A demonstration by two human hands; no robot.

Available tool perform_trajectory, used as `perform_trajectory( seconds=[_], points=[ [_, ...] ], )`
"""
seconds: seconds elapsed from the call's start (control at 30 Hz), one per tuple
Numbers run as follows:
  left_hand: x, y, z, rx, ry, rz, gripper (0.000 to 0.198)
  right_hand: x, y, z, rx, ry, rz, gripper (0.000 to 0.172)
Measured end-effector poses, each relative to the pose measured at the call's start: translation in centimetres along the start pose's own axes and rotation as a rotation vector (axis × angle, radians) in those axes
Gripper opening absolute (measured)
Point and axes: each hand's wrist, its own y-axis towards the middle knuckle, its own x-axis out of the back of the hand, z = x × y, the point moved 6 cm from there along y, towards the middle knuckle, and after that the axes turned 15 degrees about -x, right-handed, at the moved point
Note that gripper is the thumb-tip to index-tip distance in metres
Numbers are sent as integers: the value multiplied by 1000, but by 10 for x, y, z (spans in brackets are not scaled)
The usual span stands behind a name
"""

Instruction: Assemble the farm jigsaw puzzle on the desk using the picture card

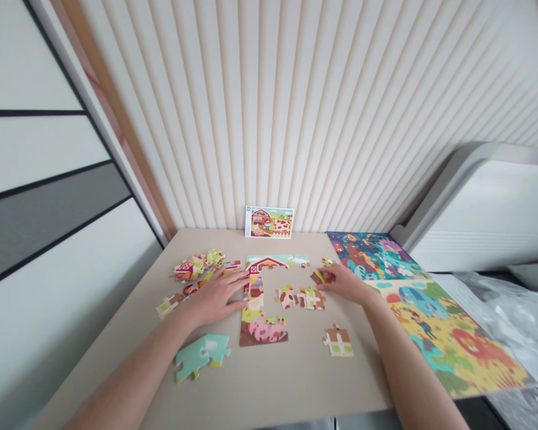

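A partly joined farm puzzle [264, 330] lies mid-table, with a red barn roof along its top and a pink spotted pig at its lower corner. My left hand [217, 297] lies flat with fingers stretched out, its fingertips at the puzzle's left edge. Fingers of my right hand [344, 283] are pinched on a brown and green puzzle piece [317, 276], right of the barn section. Joined cow pieces [301, 298] sit between the hands, apart from the frame. Below my right hand is a loose fence piece [339, 341].
Loose pieces [199, 266] are heaped beyond my left hand, and joined turquoise pieces [202, 355] lie by my left forearm. A picture card [269, 222] leans against the ribbed wall [269, 119]. Two finished puzzles, a dark blue one [372, 255] and a yellow one [452, 334], lie at the right.
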Motion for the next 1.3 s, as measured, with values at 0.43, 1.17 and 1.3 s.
perform_trajectory(
  seconds=[0.43, 1.17, 1.3],
  points=[
    [-1, 0, 0, -4, 9, 16, 59, 1, 18, -50, -88, -88, -168, 54],
    [3, 0, -3, 20, -2, -26, 60, -13, 1, 17, -120, -87, -160, 54],
    [5, 1, -5, 2, -11, -56, 59, -12, 3, 3, -44, 22, -34, 59]
  ],
)
